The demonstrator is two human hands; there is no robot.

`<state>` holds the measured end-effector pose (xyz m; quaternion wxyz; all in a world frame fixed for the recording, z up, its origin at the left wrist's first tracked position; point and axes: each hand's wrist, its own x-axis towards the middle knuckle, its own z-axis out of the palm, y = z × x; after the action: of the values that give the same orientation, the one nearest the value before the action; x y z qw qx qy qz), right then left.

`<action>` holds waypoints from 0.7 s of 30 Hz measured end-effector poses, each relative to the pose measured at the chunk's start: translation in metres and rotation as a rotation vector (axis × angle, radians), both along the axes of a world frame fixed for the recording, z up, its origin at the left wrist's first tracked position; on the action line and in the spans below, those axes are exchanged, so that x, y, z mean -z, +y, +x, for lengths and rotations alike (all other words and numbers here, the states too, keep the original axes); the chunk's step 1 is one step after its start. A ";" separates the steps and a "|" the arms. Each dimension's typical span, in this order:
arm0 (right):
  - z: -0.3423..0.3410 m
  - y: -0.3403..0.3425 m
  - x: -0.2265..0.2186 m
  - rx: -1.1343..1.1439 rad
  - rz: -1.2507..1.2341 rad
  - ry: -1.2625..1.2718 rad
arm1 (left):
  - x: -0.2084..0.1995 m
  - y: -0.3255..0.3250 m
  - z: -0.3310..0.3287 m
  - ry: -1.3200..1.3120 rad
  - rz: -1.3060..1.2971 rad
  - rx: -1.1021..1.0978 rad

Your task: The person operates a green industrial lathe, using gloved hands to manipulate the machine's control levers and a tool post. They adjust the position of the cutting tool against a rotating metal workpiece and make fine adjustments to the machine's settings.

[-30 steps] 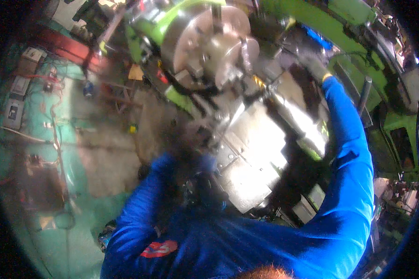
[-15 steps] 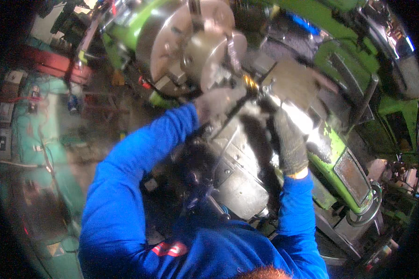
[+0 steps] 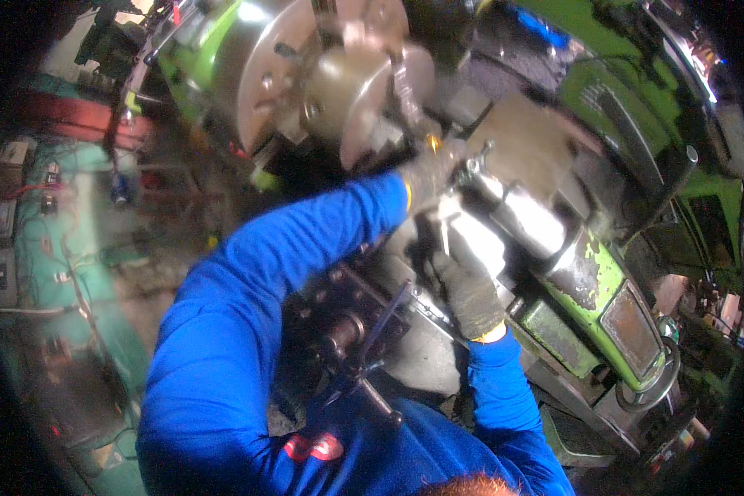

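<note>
My left hand (image 3: 431, 178), in a grey work glove, reaches in beside the round metal workpiece (image 3: 364, 99) on the lathe. It touches the spot by a small yellow piece (image 3: 435, 144); its fingers are blurred and partly hidden. Closer to my body, my right hand (image 3: 469, 299), gloved too, has its fingers curled in at the lathe's slide. A thin bright rod (image 3: 445, 236) stands just beyond those fingers, and whether they grip it is unclear. Right of both hands lies the shiny tailstock barrel (image 3: 525, 215).
A big round chuck plate (image 3: 273, 70) stands at the far left of the lathe. The green tailstock (image 3: 616, 306) carries a handwheel (image 3: 657, 376) at the right. A crank handle (image 3: 376, 398) juts out near my chest. Cables cross the teal floor (image 3: 83, 248).
My left hand has moved right, covering most of the yellow piece. My right hand has come left and nearer my body, away from the tailstock barrel. The crank handle now shows clearly.
</note>
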<state>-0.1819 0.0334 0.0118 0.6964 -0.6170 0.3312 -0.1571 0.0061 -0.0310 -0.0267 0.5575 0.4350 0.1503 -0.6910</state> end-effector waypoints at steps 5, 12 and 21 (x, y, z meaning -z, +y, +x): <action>0.008 -0.002 -0.004 0.061 -0.403 0.087 | -0.038 0.019 0.014 -0.561 -0.251 0.628; 0.020 -0.003 -0.012 0.004 -0.396 0.086 | -0.001 0.066 0.070 -1.507 -1.054 1.029; 0.007 -0.003 0.011 0.114 -0.713 0.282 | 0.013 0.061 0.055 -1.060 -0.890 1.050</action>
<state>-0.1745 0.0299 0.0004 0.3758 -0.8166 0.3820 -0.2145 0.0612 0.0300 -0.0401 0.2812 0.4541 -0.6335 -0.5598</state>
